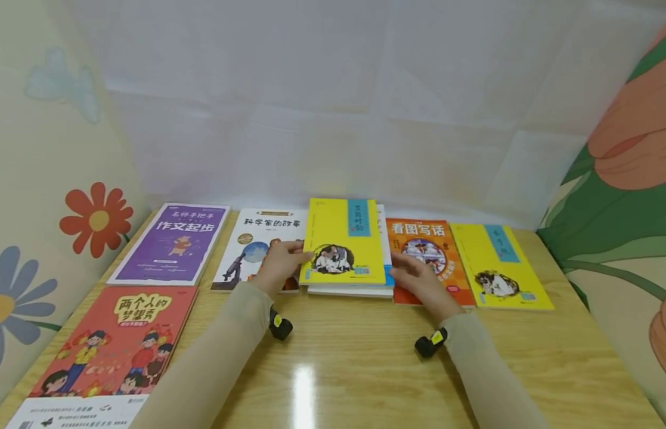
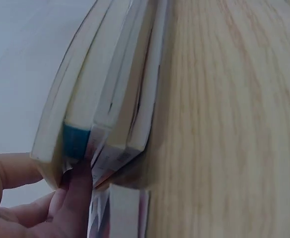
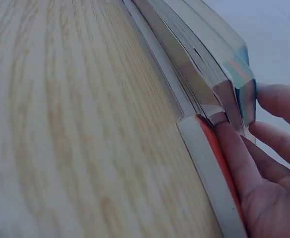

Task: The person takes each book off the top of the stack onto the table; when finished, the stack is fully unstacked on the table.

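A yellow book (image 1: 343, 241) lies uppermost on a stack of several books in the middle of the back row; a white and blue cover (image 1: 389, 275) sticks out beneath it on the right. My left hand (image 1: 281, 262) touches the stack's left side, thumb and fingers against the book ends (image 2: 78, 141). On the opposite side, my right hand (image 1: 418, 283) rests its nearly straight fingers (image 3: 239, 158) along the stack's edge. They reach in just above an orange book (image 1: 456, 277). Parts of both hands' fingertips are hidden among the book edges.
Left of the stack are a white book (image 1: 244, 238) and a purple book (image 1: 174, 244), with a red book (image 1: 145, 333) nearer the front. A second yellow book (image 1: 507, 262) lies at the right. A pale sheet (image 1: 338, 119) hangs behind the wooden table (image 1: 354, 369).
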The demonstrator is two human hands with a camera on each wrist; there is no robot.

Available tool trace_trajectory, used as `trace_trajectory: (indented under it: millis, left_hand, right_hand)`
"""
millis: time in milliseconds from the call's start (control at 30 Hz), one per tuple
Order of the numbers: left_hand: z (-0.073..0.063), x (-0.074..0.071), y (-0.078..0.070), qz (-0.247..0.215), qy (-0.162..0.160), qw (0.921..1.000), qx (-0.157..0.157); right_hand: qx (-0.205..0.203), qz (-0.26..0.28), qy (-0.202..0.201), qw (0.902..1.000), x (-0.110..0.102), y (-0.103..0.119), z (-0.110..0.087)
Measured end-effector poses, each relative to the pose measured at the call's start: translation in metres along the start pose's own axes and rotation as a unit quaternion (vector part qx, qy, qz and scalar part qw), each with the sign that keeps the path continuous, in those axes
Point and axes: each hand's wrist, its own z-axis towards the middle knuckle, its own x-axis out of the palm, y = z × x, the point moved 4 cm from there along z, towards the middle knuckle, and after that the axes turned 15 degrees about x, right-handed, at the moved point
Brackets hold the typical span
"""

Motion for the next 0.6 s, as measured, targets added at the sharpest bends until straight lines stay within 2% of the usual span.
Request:
trace_trajectory:
  millis: [100,167,300,467,600]
  left_hand:
    - [-0.003,-0.005,0.001,-0.006,0.000,1.0000,-0.004]
    - [-0.004,-0.007,0.003,-0.026,0.002,0.9997,-0.004]
    - [-0.011,-0.014,0.005,-0.045,0.018,0.9987,0.012]
    - [-0.025,-0.024,0.003,-0.064,0.030,0.9968,0.036]
    - [-0.040,-0.031,-0.004,-0.115,0.026,0.9919,0.048]
  right_hand:
    - [0.001,-0.003,-0.001,1.0000,0.000,-0.001,0.000]
    - [0.001,-0.001,-0.001,1.0000,0.000,-0.001,0.001]
    - [0.010,0.008,0.003,0.9999,0.001,-0.001,0.001]
    - [0.004,0.015,0.008,0.9998,0.000,-0.002,0.003]
    - [0.007,0.015,0.005,0.9998,-0.001,-0.002,0.004]
